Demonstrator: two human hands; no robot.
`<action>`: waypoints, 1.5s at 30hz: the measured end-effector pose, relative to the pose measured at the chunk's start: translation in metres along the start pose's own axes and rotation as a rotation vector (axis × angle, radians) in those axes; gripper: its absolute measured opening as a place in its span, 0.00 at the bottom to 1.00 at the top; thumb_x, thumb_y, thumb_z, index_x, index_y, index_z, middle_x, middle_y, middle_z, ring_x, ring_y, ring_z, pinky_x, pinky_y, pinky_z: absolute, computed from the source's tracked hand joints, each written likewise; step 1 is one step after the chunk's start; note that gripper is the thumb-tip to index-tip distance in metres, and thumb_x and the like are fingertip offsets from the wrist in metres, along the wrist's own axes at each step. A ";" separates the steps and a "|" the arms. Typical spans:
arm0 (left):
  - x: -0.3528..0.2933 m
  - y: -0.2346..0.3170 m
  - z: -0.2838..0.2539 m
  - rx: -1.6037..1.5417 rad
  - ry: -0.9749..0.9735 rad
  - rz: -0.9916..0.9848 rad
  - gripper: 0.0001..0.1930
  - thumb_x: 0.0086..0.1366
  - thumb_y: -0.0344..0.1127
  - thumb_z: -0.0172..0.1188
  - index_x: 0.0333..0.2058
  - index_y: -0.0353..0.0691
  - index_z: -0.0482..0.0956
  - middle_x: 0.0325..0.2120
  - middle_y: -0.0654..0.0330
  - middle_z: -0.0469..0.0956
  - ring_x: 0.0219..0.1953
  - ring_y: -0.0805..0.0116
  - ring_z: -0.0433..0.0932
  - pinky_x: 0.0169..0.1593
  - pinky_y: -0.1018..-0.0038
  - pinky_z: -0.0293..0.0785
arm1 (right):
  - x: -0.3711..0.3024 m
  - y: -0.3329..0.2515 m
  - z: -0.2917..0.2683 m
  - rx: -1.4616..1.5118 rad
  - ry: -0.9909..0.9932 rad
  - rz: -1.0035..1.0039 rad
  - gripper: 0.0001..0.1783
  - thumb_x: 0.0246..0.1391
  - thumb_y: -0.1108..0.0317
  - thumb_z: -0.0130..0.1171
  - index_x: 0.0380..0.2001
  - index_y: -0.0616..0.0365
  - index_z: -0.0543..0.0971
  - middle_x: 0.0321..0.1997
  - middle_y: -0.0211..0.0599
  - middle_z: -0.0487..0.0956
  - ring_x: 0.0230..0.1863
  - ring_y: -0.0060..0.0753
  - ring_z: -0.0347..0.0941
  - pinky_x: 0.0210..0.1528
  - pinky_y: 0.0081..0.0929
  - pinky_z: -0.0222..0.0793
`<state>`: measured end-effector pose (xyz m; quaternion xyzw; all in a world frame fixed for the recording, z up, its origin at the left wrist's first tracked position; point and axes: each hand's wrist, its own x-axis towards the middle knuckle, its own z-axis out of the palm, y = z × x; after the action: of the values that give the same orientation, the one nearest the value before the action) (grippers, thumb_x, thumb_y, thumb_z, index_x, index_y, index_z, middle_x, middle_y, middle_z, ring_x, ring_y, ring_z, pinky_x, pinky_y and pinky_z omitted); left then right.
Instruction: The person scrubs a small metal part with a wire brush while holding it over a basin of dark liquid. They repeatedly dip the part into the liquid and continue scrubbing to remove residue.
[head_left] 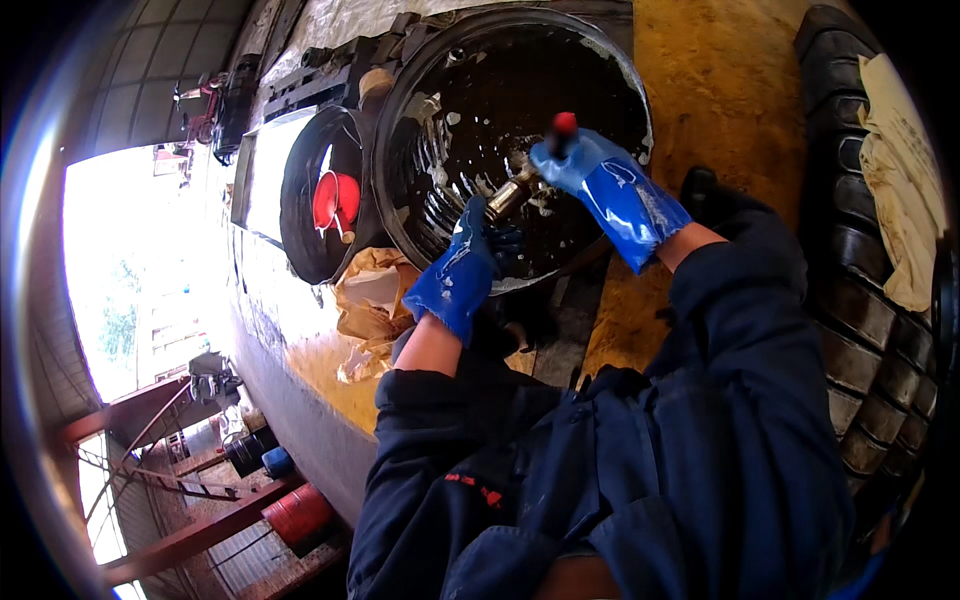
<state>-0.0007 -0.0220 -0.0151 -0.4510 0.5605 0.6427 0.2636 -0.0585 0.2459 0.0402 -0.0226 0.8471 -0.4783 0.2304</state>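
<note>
A wide round black tub [385,150] with dark liquid and pale foam lies ahead of me. Over it, my left hand [470,245], in a blue rubber glove, is closed around the lower end of a shiny brass-coloured cylindrical metal part [510,196]. My right hand [585,165], gloved the same way, is at the part's upper end. It is closed on a dark tool with a red end [565,123]; the tool's kind is blurred. Several metal pieces [435,150] lie in the tub's left side, partly wet with foam.
Left of the tub stands a smaller black basin [300,180] holding a red scoop [335,200]. Crumpled brown paper [375,290] lies below it. Stacked dark metal blocks [860,250] line the right, with a beige cloth [895,170] on them. A red drum [298,515] stands lower left.
</note>
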 end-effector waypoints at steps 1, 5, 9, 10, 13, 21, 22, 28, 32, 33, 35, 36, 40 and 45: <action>0.000 0.005 0.001 -0.013 -0.064 -0.033 0.38 0.62 0.77 0.57 0.52 0.47 0.80 0.34 0.48 0.85 0.28 0.50 0.84 0.20 0.61 0.71 | -0.002 0.005 -0.002 0.064 0.014 -0.086 0.21 0.67 0.47 0.59 0.33 0.55 0.81 0.28 0.34 0.80 0.34 0.31 0.79 0.45 0.34 0.76; -0.033 0.014 0.051 0.056 0.053 -0.009 0.32 0.69 0.68 0.52 0.49 0.43 0.81 0.28 0.53 0.80 0.24 0.57 0.76 0.26 0.66 0.72 | 0.026 0.042 0.025 0.376 -0.084 -0.236 0.21 0.66 0.47 0.60 0.32 0.55 0.80 0.29 0.36 0.81 0.34 0.30 0.79 0.45 0.32 0.76; -0.036 0.008 0.006 0.128 -0.100 0.167 0.31 0.72 0.66 0.52 0.49 0.42 0.82 0.31 0.54 0.82 0.24 0.64 0.78 0.27 0.72 0.73 | -0.015 -0.008 0.012 0.098 -0.038 -0.156 0.25 0.63 0.44 0.58 0.40 0.58 0.85 0.38 0.44 0.87 0.43 0.45 0.84 0.52 0.40 0.77; -0.035 0.006 0.003 0.202 -0.155 0.222 0.31 0.72 0.66 0.52 0.50 0.42 0.82 0.32 0.54 0.83 0.25 0.65 0.79 0.28 0.72 0.74 | -0.002 0.003 0.007 0.033 -0.039 -0.113 0.26 0.63 0.44 0.57 0.41 0.58 0.86 0.39 0.45 0.87 0.45 0.46 0.85 0.53 0.41 0.77; -0.047 0.003 0.014 0.415 -0.204 0.357 0.32 0.72 0.67 0.54 0.52 0.41 0.83 0.33 0.52 0.85 0.27 0.66 0.83 0.29 0.72 0.78 | -0.016 -0.003 -0.017 -0.117 -0.048 0.084 0.25 0.63 0.44 0.57 0.47 0.53 0.86 0.47 0.45 0.87 0.51 0.47 0.84 0.57 0.43 0.77; 0.009 -0.022 -0.004 1.097 0.127 0.668 0.31 0.67 0.61 0.65 0.44 0.31 0.87 0.34 0.46 0.88 0.38 0.52 0.88 0.44 0.62 0.81 | 0.016 0.028 0.023 -0.190 -0.075 0.181 0.24 0.63 0.46 0.60 0.49 0.55 0.83 0.47 0.47 0.86 0.52 0.43 0.83 0.58 0.39 0.77; 0.001 -0.013 0.011 1.125 0.100 0.514 0.30 0.65 0.59 0.66 0.45 0.32 0.86 0.36 0.43 0.87 0.41 0.48 0.87 0.47 0.58 0.80 | 0.019 0.041 0.023 -0.019 -0.076 0.162 0.23 0.63 0.48 0.61 0.47 0.56 0.83 0.43 0.45 0.86 0.48 0.40 0.83 0.55 0.37 0.78; 0.015 -0.025 0.004 0.981 0.018 0.565 0.27 0.61 0.54 0.70 0.47 0.33 0.86 0.36 0.45 0.88 0.41 0.51 0.88 0.48 0.61 0.81 | 0.036 0.035 0.050 0.409 -0.182 0.119 0.13 0.61 0.57 0.65 0.36 0.56 0.81 0.28 0.33 0.80 0.30 0.30 0.78 0.37 0.31 0.76; 0.015 -0.037 -0.004 1.031 0.068 0.552 0.27 0.59 0.53 0.73 0.47 0.34 0.85 0.36 0.48 0.88 0.40 0.59 0.88 0.46 0.66 0.82 | 0.055 0.052 0.057 -0.182 -0.238 0.077 0.21 0.63 0.50 0.56 0.32 0.58 0.83 0.29 0.45 0.81 0.34 0.43 0.81 0.42 0.37 0.78; 0.013 -0.040 -0.005 1.062 0.111 0.635 0.27 0.59 0.53 0.73 0.46 0.34 0.85 0.36 0.49 0.88 0.39 0.60 0.88 0.45 0.66 0.82 | 0.052 0.047 0.051 -0.206 -0.208 0.103 0.22 0.62 0.47 0.57 0.37 0.56 0.83 0.34 0.46 0.83 0.38 0.44 0.81 0.46 0.38 0.77; 0.005 -0.029 0.005 1.004 0.034 0.530 0.25 0.59 0.49 0.75 0.46 0.36 0.85 0.37 0.50 0.88 0.38 0.62 0.88 0.45 0.67 0.82 | 0.037 0.031 0.031 -0.257 -0.138 0.164 0.28 0.59 0.41 0.58 0.47 0.52 0.85 0.44 0.48 0.86 0.46 0.45 0.83 0.53 0.39 0.76; 0.012 -0.035 -0.003 0.938 0.026 0.546 0.24 0.58 0.48 0.76 0.47 0.36 0.85 0.37 0.50 0.88 0.38 0.62 0.88 0.46 0.67 0.82 | 0.031 0.015 0.026 -0.222 -0.121 0.187 0.27 0.60 0.41 0.58 0.46 0.52 0.85 0.42 0.46 0.86 0.45 0.43 0.83 0.53 0.38 0.76; -0.027 -0.015 0.024 1.030 0.086 0.443 0.26 0.57 0.44 0.77 0.50 0.37 0.83 0.38 0.51 0.89 0.40 0.63 0.88 0.47 0.68 0.82 | 0.027 0.019 0.041 0.062 -0.193 -0.021 0.27 0.62 0.40 0.55 0.42 0.54 0.85 0.33 0.44 0.84 0.38 0.34 0.82 0.45 0.33 0.78; 0.015 -0.045 -0.008 0.995 -0.017 0.670 0.34 0.53 0.47 0.80 0.56 0.42 0.80 0.43 0.54 0.88 0.46 0.58 0.88 0.52 0.66 0.81 | 0.011 -0.008 0.029 -0.240 -0.214 0.110 0.28 0.61 0.41 0.55 0.48 0.53 0.84 0.46 0.48 0.87 0.51 0.48 0.83 0.58 0.41 0.75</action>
<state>0.0328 -0.0218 -0.0493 -0.0670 0.9036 0.3548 0.2306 -0.0579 0.2158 0.0303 -0.0543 0.8688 -0.3551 0.3407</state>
